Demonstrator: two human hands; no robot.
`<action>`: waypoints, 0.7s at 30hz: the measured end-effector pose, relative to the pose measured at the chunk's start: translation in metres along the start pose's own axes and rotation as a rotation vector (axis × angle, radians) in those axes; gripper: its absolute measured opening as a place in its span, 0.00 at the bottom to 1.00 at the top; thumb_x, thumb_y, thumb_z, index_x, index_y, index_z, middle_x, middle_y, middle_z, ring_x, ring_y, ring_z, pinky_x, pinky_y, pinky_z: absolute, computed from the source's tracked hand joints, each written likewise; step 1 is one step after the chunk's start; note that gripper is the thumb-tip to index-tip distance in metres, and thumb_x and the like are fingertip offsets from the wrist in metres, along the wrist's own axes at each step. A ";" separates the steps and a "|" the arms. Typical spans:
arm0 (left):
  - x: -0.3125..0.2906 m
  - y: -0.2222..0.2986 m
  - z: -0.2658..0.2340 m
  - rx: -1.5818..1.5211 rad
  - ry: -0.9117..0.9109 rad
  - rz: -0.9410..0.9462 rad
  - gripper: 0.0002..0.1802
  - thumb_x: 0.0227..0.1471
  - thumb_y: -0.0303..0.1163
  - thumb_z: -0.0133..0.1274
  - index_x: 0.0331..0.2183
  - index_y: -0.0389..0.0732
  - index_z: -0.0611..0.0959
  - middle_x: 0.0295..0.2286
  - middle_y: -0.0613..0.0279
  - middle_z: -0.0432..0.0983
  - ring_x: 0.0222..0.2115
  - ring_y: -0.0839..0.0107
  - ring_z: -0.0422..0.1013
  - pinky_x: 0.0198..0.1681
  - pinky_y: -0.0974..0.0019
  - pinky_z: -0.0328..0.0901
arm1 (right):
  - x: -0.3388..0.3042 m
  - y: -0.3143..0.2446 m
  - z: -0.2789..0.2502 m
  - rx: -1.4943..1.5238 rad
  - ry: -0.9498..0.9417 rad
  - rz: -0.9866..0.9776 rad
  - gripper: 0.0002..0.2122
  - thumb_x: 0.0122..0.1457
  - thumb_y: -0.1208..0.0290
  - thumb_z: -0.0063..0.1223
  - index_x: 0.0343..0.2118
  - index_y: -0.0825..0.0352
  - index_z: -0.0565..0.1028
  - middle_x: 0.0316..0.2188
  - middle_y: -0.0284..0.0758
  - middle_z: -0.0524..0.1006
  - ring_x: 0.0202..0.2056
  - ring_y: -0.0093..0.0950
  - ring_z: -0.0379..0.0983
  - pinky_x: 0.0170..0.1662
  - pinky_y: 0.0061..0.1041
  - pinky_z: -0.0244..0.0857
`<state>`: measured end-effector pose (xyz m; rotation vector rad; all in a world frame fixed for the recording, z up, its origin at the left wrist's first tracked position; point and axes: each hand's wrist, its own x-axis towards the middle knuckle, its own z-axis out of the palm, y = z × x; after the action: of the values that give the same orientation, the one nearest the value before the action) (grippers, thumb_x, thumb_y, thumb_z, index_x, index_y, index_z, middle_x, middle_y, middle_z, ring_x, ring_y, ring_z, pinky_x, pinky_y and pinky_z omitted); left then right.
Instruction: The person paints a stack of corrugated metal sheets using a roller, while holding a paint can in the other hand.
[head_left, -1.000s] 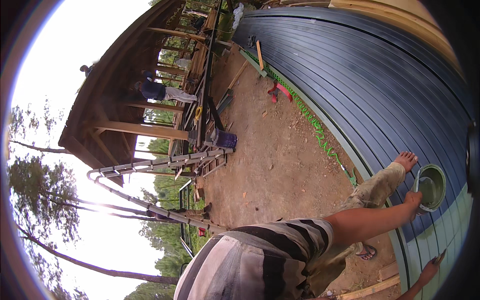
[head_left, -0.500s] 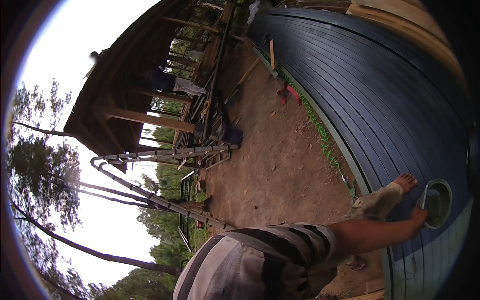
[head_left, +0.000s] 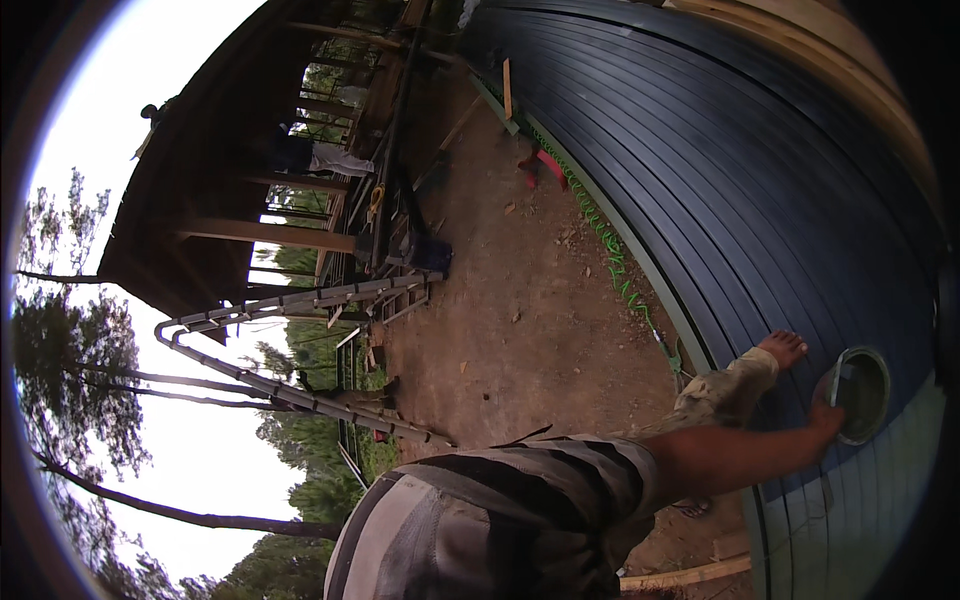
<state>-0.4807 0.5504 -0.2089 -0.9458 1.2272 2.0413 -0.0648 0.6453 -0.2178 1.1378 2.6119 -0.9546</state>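
Outdoors on brown dirt beside dark grooved boards, gripping a bucket near its rim with the left fingers, close to the green end of the boards; probably stiff-walled, heavier if full, slick if wet, best held level by the rim.

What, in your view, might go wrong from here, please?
First, the left hand holds the bucket by one side only, so it might tip and spill onto the dark blue boards. Second, the bare foot is on those boards close to the bucket and could knock it. Third, the coiled green hose runs along the boards' edge toward the bent leg, so it may snag a foot.
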 end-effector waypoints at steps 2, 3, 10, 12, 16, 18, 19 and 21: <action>0.001 0.003 0.004 0.003 -0.006 -0.007 0.18 0.50 0.32 0.50 0.42 0.31 0.75 0.34 0.57 0.74 0.34 0.67 0.72 0.37 0.60 0.67 | -0.011 -0.006 0.001 0.011 0.009 0.008 0.24 0.67 0.72 0.48 0.67 0.59 0.63 0.52 0.45 0.77 0.47 0.40 0.77 0.46 0.34 0.71; -0.002 -0.002 0.008 0.011 -0.009 -0.013 0.18 0.50 0.32 0.50 0.41 0.30 0.75 0.34 0.58 0.74 0.33 0.68 0.72 0.36 0.61 0.67 | -0.019 -0.008 -0.004 0.018 0.019 0.014 0.24 0.67 0.73 0.49 0.67 0.59 0.63 0.51 0.45 0.77 0.46 0.39 0.77 0.46 0.33 0.71; -0.026 0.013 0.019 -0.086 -0.068 -0.133 0.15 0.51 0.27 0.50 0.41 0.31 0.77 0.37 0.59 0.75 0.37 0.66 0.74 0.43 0.61 0.70 | 0.027 -0.094 -0.026 -0.118 0.028 0.072 0.26 0.65 0.72 0.51 0.67 0.54 0.63 0.43 0.45 0.78 0.39 0.41 0.78 0.39 0.36 0.72; -0.042 0.032 0.033 -0.117 -0.129 -0.178 0.17 0.52 0.24 0.49 0.46 0.36 0.76 0.42 0.58 0.76 0.43 0.64 0.75 0.48 0.62 0.72 | 0.067 -0.106 -0.042 -0.174 0.036 0.154 0.29 0.64 0.71 0.52 0.67 0.48 0.61 0.36 0.46 0.78 0.34 0.45 0.77 0.35 0.41 0.71; -0.049 0.042 0.043 -0.050 -0.070 -0.173 0.23 0.49 0.20 0.48 0.49 0.33 0.74 0.45 0.57 0.73 0.45 0.64 0.73 0.51 0.62 0.71 | 0.127 -0.103 -0.039 -0.155 0.110 0.139 0.31 0.62 0.70 0.53 0.67 0.43 0.61 0.31 0.46 0.79 0.32 0.48 0.77 0.35 0.47 0.71; -0.046 0.040 0.043 -0.038 -0.060 -0.176 0.23 0.48 0.19 0.48 0.49 0.33 0.73 0.47 0.56 0.72 0.45 0.63 0.73 0.52 0.61 0.71 | 0.156 -0.109 -0.035 -0.163 0.101 0.193 0.30 0.62 0.70 0.53 0.67 0.42 0.61 0.32 0.46 0.79 0.33 0.48 0.78 0.37 0.48 0.72; -0.045 0.042 0.041 -0.027 -0.062 -0.157 0.24 0.48 0.19 0.49 0.50 0.33 0.73 0.47 0.56 0.72 0.45 0.63 0.73 0.51 0.61 0.71 | 0.172 -0.121 -0.037 -0.176 0.076 0.218 0.30 0.62 0.70 0.53 0.66 0.42 0.61 0.32 0.45 0.80 0.34 0.48 0.78 0.38 0.48 0.72; -0.046 0.043 0.039 -0.003 -0.074 -0.128 0.25 0.47 0.18 0.49 0.50 0.32 0.72 0.47 0.56 0.71 0.45 0.63 0.73 0.51 0.61 0.72 | 0.201 -0.135 -0.038 -0.196 0.068 0.247 0.29 0.62 0.69 0.53 0.66 0.42 0.62 0.32 0.45 0.80 0.35 0.48 0.78 0.39 0.48 0.73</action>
<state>-0.4971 0.5627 -0.1383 -0.9182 1.0968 1.9602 -0.2964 0.7220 -0.1929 1.4178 2.4717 -0.6070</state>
